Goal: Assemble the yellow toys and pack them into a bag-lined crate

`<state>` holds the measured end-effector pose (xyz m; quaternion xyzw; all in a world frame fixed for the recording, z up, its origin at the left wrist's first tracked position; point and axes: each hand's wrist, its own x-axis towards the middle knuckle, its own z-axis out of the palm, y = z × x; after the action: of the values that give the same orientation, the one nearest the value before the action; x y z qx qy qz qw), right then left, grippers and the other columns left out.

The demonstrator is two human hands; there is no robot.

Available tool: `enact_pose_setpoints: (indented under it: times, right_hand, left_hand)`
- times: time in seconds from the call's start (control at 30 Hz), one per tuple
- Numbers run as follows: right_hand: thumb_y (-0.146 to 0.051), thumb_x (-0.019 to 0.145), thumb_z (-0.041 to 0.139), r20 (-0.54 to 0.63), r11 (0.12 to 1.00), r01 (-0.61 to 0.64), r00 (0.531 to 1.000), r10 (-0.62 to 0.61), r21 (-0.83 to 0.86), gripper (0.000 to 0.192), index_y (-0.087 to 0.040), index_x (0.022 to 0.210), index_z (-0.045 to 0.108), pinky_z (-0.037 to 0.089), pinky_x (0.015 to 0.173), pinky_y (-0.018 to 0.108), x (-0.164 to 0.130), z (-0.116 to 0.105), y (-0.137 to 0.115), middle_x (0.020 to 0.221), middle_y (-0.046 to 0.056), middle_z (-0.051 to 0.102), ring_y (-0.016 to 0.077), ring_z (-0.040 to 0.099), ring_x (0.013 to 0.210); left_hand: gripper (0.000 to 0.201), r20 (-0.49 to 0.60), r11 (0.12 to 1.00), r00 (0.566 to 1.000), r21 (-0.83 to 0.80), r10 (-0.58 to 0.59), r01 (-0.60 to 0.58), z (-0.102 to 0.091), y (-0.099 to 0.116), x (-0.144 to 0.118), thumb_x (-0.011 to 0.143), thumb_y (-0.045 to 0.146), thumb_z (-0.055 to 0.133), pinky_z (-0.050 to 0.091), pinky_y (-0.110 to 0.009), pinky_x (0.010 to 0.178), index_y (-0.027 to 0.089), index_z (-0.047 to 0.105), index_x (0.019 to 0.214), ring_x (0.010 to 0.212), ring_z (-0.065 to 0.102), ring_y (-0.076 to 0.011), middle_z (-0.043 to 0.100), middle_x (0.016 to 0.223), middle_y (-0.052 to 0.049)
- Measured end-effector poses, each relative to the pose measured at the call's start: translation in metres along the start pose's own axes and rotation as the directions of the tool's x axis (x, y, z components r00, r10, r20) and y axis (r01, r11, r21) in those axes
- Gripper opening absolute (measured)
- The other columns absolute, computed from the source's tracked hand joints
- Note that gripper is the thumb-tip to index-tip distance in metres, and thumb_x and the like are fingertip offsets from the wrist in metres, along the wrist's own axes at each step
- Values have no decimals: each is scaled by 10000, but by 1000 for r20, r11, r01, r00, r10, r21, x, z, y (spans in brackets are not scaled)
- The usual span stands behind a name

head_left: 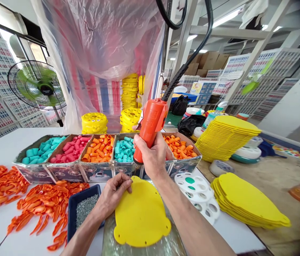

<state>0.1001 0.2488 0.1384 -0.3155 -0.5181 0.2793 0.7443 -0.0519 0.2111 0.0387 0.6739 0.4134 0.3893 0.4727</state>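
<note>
Boxes held caps, a tray metal bits, the right hand gripped a screwdriver, and the left hand, pinched closed, touched a yellow plate.

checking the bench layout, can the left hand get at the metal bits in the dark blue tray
Probably yes: the left hand is close to the dark blue tray, whose open top leaves metal bits exposed.
</note>
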Motion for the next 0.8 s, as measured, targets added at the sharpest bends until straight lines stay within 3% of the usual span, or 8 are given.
enact_pose_setpoints:
  times: [0.63, 0.8]
  right_hand:
    - [-310, 828, 725, 1, 995, 14, 1000, -14, -98, 260, -234, 1070, 668, 525, 545, 248, -4, 1, 3, 956, 13, 741, 121, 595, 599]
    - [-304, 818, 722, -31, 990, 29, 999, -34, -139, 280, -227, 1077, 650, 549, 589, 269, -5, 4, 3, 990, 22, 737, 149, 634, 677]
  left_hand:
    - [299, -50, 1000, 999, 2, 11, -11, 5, -1, 0, 969, 448, 551, 393, -278, 700, 211, 587, 791, 716, 559, -164, 625, 710, 14]
    - [284, -70, 1000, 997, 9, 11, -11, 8, -2, -1, 964, 448, 551, 396, -286, 696, 210, 595, 816, 705, 564, -168, 626, 699, 14]
